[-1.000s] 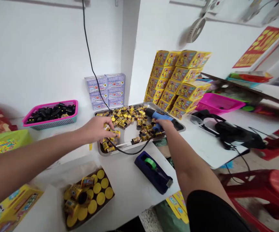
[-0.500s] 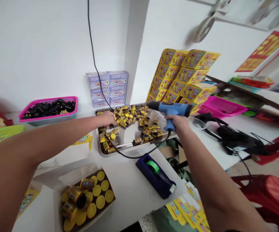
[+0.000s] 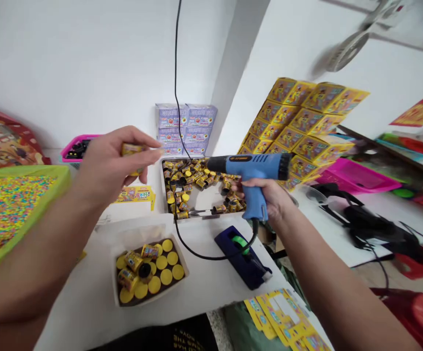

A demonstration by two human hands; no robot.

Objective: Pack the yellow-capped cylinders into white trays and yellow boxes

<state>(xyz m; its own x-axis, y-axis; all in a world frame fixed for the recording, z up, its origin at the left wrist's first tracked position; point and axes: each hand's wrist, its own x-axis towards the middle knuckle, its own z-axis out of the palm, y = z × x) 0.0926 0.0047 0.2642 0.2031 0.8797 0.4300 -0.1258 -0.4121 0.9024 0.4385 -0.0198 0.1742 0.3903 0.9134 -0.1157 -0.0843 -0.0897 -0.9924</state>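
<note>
My right hand (image 3: pixel 270 197) is wrapped round the handle of a blue heat gun (image 3: pixel 255 168), whose black nozzle points left over the metal tray. A black cord hangs in a loop from its grip. Raised at the left, my left hand (image 3: pixel 114 163) pinches a small yellow canister (image 3: pixel 132 152), partly hidden by the fingers. Many similar yellow canisters (image 3: pixel 196 178) lie loose in the metal tray (image 3: pixel 204 212). Nearer to me, an open white box (image 3: pixel 149 302) contains rows of yellow-lidded canisters, with several lying on top.
A lime bin of colourful beads (image 3: pixel 17 195) stands left. Purple boxes (image 3: pixel 185 122) and stacked yellow boxes (image 3: pixel 292 122) rise behind the tray. A blue tape dispenser (image 3: pixel 240 258) lies at the front right, near flat yellow cartons (image 3: pixel 284 312). A pink basket (image 3: pixel 361 175) is farther right.
My left hand has lifted from the tray, coming up and left with a canister. The heat gun stays in my right hand, now held nearer the camera. The view has shifted left.
</note>
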